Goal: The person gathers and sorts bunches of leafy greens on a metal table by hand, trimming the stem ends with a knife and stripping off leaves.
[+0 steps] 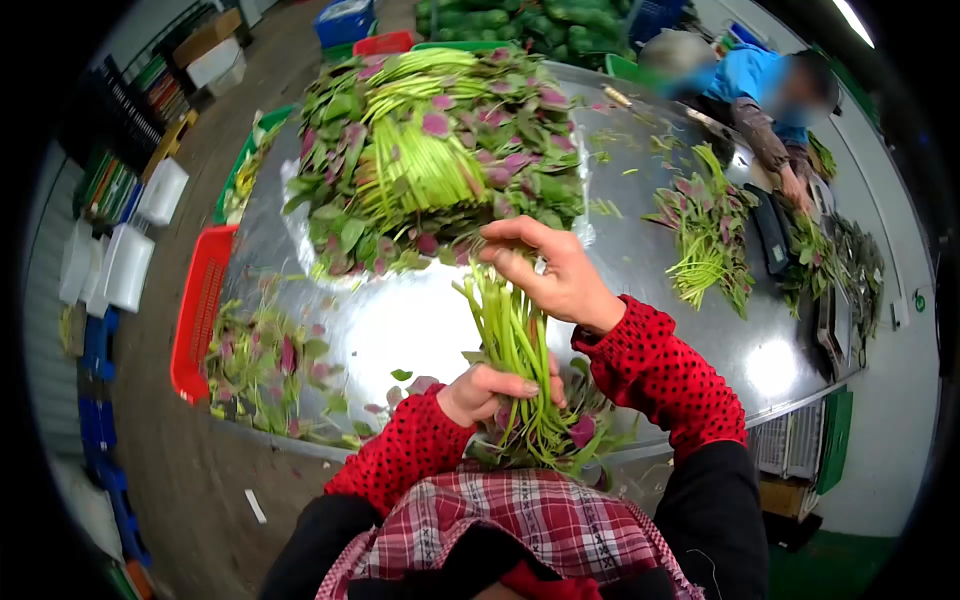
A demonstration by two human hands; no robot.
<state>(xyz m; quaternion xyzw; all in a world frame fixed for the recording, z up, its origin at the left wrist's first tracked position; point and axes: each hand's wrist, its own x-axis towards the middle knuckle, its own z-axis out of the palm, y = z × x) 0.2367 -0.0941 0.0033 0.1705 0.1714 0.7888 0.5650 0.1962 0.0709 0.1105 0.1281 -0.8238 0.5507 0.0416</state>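
My left hand (495, 392) is wrapped round the middle of a bunch of amaranth greens (512, 335), held upright over the table's near edge. Its pale green stems point up and away, and its green and purple leaves hang below the fist. At the cut stem ends, my right hand (552, 272) is curved with fingers apart, close to or touching the tips; exact contact is unclear. Just beyond lies a large pile of amaranth (425, 165), stems bundled inward and leaves outward.
Loose leaves and trimmings (275, 365) lie at the table's left, beside a red crate (195, 310). Another bunch (708, 230) rests at the right, near a dark scale-like device (768, 230). A co-worker in blue (750, 80) handles greens at the far right. Green vegetables (520, 25) are heaped behind.
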